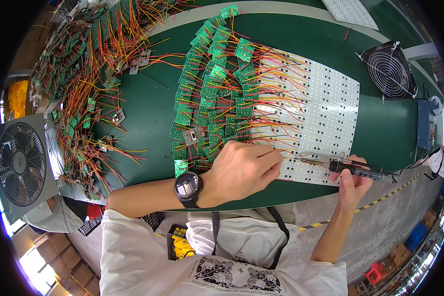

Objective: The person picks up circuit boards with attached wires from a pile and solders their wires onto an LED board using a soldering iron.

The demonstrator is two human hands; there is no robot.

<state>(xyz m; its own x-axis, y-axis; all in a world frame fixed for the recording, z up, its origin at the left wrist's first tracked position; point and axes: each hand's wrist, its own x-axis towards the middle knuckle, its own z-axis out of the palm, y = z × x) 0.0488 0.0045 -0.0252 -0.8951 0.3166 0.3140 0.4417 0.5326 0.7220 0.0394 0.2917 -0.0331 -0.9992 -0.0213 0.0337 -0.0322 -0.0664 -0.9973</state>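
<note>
So the two hands are apart. Right hand [351, 185] is wrapped around one soldering iron [336, 166]; left hand [244, 167] has its fingers curled, but I can't tell if there's a wire pinched in there. Iron lies roughly 3-to-9 o'clock, tip aimed at 9, and that tip is closer to the left fingertips than to the right hand. The white dotted panel [333, 113] sits under it, 2 o'clock from the left hand, 11 from the right. Green boards [209, 91] with red, yellow and black leads run up at 11 from the left hand, about three rows, too overlapped to count. Further out: one tangled board pile [89, 74] at 10, two fans, a gray one [19, 163] at 9 and a black one [389, 71] at 1.
</note>
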